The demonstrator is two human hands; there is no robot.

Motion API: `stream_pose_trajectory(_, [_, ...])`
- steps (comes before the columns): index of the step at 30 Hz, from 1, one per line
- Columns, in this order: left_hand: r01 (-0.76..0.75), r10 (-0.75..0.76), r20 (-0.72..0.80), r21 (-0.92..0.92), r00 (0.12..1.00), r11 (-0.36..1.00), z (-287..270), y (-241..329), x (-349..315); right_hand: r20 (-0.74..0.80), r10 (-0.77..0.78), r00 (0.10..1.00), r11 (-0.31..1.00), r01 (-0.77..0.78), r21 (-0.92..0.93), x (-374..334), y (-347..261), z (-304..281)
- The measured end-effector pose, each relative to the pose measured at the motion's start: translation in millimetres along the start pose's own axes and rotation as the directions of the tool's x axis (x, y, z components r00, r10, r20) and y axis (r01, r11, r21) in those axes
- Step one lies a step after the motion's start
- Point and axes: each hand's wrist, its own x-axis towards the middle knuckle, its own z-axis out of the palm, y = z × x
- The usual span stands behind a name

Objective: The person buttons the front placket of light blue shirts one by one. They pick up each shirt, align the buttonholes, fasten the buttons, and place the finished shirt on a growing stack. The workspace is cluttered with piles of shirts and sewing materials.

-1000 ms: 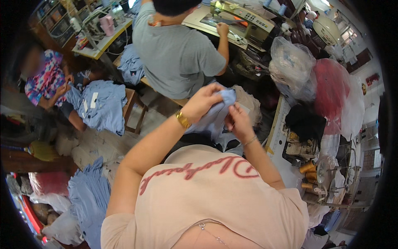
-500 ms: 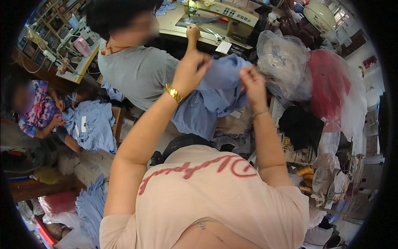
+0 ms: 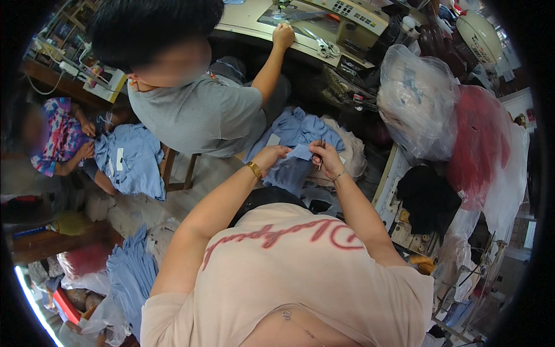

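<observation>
Scissors (image 3: 329, 51) near sewing machine (image 3: 369, 21), red bundle (image 3: 481, 147), black cloth (image 3: 426, 192)

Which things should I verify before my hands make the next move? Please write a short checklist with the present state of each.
1. Left hand grips the light-blue fabric: ok, pinched at its left side.
2. Right hand grips it also: ok, pinched at its right side.
3. Fabric lies smooth below the hands: not ok, it is bunched in folds.
4. Right hand free of any tool: cannot tell, something thin and dark shows at the fingers.
5. Co-worker's hand clear of this fabric: ok, it is at the sewing-machine table.
6. Scissors clear of the fabric: ok, they lie on that table.
</observation>
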Motion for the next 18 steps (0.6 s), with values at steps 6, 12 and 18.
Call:
stream_pose_trajectory(6, [0.159, -0.169, -0.066, -0.143, 0.983, 0.977, 18, 7, -8, 0.050, 0.008, 0.999, 0.983, 0.001, -0.182, 4, -3, 3])
stream_pose_trajectory(12, [-0.057, 0.056, -0.153, -0.006, 0.987, 0.998, 17, -10, -6, 0.090, 0.043, 0.995, 0.958, -0.015, -0.285, 4, -4, 15])
stream_pose_trajectory(18, [0.078, -0.088, -0.154, -0.066, 0.984, 0.995, 7, -8, -7, 0.129, 0.053, 0.990, 0.963, -0.016, -0.269, 9, -3, 19])
